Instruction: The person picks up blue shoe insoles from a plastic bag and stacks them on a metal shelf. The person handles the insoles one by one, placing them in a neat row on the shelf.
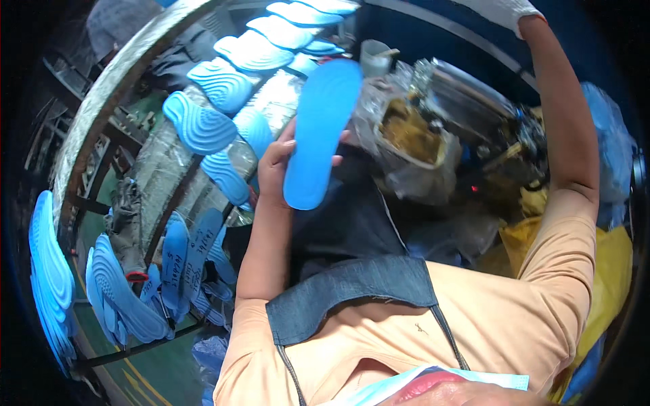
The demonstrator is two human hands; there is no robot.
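My left hand (274, 166) is closed around a blue shoe insole (321, 135). The insole stands nearly upright, tilted a little, with its narrower end low. My thumb lies at its near left edge and fingertips show at its right edge. Far up at the right, my right arm reaches out toward the top edge of the view. A white glove covers my right hand (504, 12), whose fingers are cut off by the frame, so their pose cannot be told.
Several blue insoles (220, 84) overlap in a row on a wrapped rack (156, 169) to the left. More insoles (128, 291) hang lower left. A plastic-lined tub (413, 135) of brownish stuff sits ahead, beside a shiny metal roller (467, 91) and a cup (376, 57). Yellow plastic (613, 271) lies at right.
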